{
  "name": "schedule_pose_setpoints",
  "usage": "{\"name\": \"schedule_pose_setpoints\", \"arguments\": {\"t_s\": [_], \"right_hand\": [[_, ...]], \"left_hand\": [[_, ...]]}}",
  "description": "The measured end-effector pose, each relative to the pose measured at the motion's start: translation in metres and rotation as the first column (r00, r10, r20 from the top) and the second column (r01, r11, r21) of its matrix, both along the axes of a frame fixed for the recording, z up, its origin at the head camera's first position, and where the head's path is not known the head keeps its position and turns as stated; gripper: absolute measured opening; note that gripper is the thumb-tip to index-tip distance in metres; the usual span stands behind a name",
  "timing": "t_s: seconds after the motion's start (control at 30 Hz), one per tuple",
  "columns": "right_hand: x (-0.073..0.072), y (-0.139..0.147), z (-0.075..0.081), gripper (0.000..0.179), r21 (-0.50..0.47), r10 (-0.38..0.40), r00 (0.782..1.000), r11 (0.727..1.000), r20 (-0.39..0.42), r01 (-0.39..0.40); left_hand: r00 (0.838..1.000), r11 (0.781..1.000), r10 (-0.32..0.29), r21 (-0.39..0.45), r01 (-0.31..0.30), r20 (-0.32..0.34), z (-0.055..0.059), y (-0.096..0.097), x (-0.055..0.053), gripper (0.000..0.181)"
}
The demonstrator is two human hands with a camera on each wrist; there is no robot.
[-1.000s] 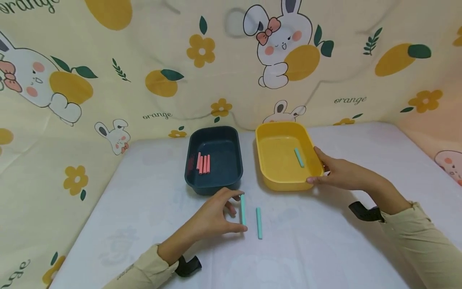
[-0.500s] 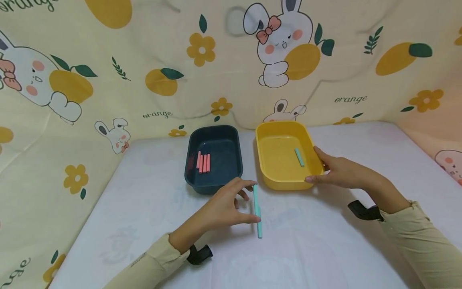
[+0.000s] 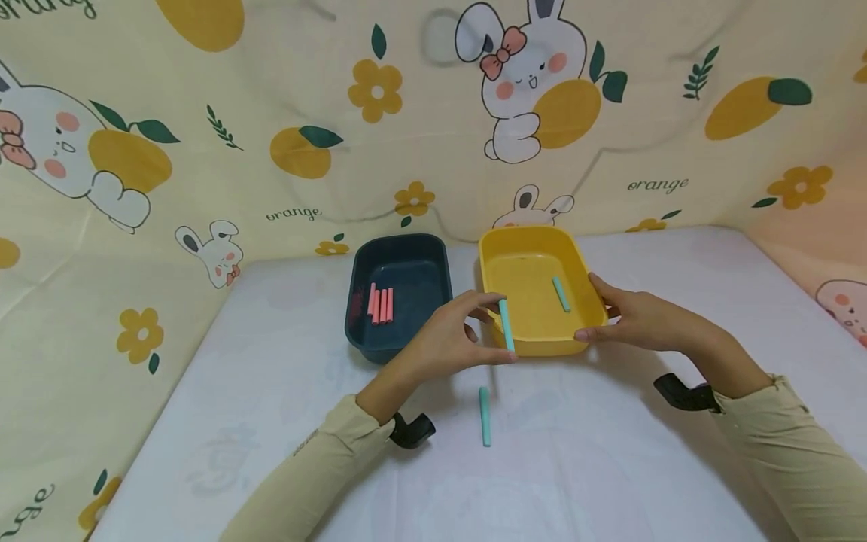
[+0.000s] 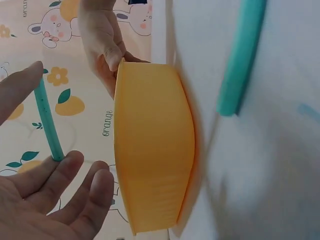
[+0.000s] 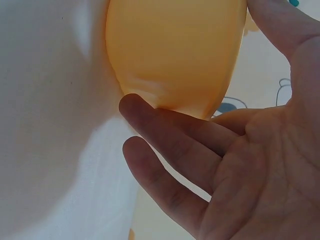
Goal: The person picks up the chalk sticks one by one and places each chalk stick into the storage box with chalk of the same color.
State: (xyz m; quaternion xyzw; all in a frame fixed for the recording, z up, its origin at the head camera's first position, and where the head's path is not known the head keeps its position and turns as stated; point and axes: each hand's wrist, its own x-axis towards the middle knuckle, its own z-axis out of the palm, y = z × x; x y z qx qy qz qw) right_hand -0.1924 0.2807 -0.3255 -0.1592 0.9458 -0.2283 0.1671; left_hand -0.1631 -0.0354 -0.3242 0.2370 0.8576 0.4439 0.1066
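My left hand (image 3: 440,342) pinches a teal chalk stick (image 3: 506,325) by its two ends, between thumb and a fingertip. In the head view the stick overlaps the front left corner of the yellow bin (image 3: 542,348); the left wrist view shows the same chalk (image 4: 49,120) above the level of the bin's rim. My right hand (image 3: 637,322) holds that bin at its front right corner, thumb at the rim and fingers along the outer wall. One teal chalk stick (image 3: 561,293) lies inside the yellow bin. Another teal stick (image 3: 485,416) lies on the white tabletop below my left hand.
A dark blue bin (image 3: 379,352) stands left of the yellow one, holding several pink chalk sticks (image 3: 381,305). My left forearm passes close to its front right corner. Behind both bins hangs a printed cloth (image 3: 379,150) with rabbits and oranges.
My left hand has carried its teal chalk up and to the right, from beside the stick on the table to the yellow bin's front edge. The right hand stays on the bin.
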Motion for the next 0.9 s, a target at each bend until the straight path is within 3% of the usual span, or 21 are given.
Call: {"name": "schedule_pose_setpoints", "arguments": {"t_s": [0.17,0.47,0.9], "right_hand": [[-0.001,0.000,0.001,0.111,-0.004,0.002,1.000,1.000,-0.004,-0.002],[-0.001,0.001,-0.001,0.109,0.038,0.010,1.000,0.999,-0.019,-0.009],[-0.001,0.001,0.001,0.108,0.027,0.010,1.000,1.000,-0.014,-0.010]], "left_hand": [[1.000,1.000,0.002,0.028,-0.002,-0.025,-0.001,0.013,-0.011,0.079],[0.996,0.997,-0.022,-0.079,0.015,-0.085,0.000,0.029,-0.038,0.080],[0.985,0.991,-0.096,-0.102,0.082,-0.143,-0.001,0.046,-0.067,0.076]]}}
